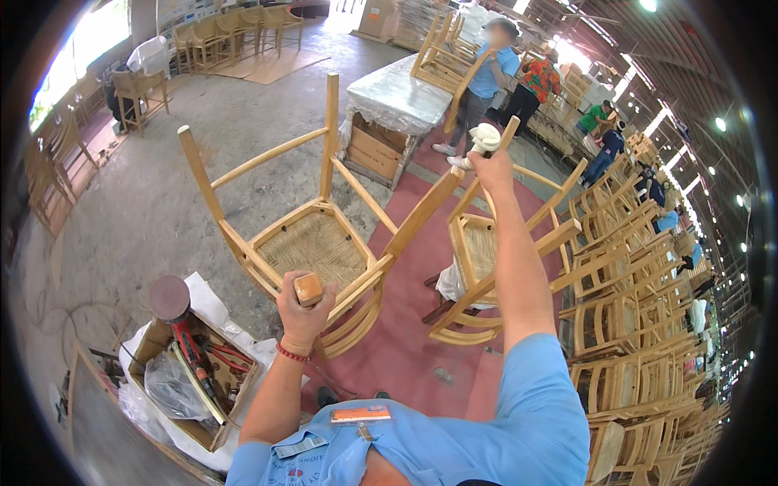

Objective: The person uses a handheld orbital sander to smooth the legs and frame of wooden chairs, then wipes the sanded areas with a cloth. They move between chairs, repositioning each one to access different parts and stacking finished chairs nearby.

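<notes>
Two hands on tilted wooden chairs
Left hand (304,304) clenches a small wooden block (309,288); right hand (490,166) grasps seemingly a white cloth (485,138) against a chair leg (506,136).

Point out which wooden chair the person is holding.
The tipped-over chair with the woven seat: the left hand grips one leg end, the right hand another with a white cloth. The other chairs stand stacked, untouched.

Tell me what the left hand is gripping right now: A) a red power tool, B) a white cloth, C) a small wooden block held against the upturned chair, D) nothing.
C: the left hand closes around a small wooden block at the frame of the upturned chair, while the white cloth is in the raised right hand.
</notes>
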Demonstrator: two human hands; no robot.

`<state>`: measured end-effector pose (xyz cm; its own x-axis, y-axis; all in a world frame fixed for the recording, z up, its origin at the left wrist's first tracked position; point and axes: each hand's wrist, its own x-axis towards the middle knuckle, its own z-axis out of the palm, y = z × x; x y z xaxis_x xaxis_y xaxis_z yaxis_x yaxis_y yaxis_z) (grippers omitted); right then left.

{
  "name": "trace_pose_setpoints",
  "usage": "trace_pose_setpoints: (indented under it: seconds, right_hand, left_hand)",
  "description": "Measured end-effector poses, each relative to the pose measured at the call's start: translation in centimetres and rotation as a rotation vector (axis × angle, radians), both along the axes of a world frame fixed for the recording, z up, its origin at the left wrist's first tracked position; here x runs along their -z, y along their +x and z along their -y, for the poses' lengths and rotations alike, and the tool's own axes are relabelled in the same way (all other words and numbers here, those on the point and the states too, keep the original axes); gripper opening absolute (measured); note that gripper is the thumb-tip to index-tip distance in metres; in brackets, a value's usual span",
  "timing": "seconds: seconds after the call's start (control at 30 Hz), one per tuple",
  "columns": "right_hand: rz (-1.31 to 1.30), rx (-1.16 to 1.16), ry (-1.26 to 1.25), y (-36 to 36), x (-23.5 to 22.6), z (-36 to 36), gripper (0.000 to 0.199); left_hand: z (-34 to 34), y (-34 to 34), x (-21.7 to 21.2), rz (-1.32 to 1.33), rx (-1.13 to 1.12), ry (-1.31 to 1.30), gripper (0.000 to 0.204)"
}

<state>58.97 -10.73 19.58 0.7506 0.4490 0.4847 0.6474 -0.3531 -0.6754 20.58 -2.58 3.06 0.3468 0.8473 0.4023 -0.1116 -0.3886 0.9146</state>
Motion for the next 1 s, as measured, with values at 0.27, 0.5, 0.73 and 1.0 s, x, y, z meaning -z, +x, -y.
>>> trace_pose_setpoints:
  seconds: [0.27,0.5,0.73,1.0]
  right_hand:
    - [-0.026,-0.007,-0.091,0.5,-0.2,-0.6,0.035]
    - [0.045,0.013,-0.194,0.5,-0.3,-0.8,0.036]
    - [0.079,-0.089,-0.240,-0.9,-1.1,-0.9,0.036]
    - [0.214,-0.049,-0.448,1.5,-1.3,-2.3,0.042]
  left_hand:
    - [0.1,0.1,-0.1,0.019,-0.021,0.072,0.029]
    - [-0.3,0.2,0.6,-0.054,-0.069,0.187,0.031]
    - [-0.3,0.0,0.7,0.009,-0.020,0.112,0.038]
    - [-0.3,0.0,0.3,-0.013,-0.009,0.173,0.035]
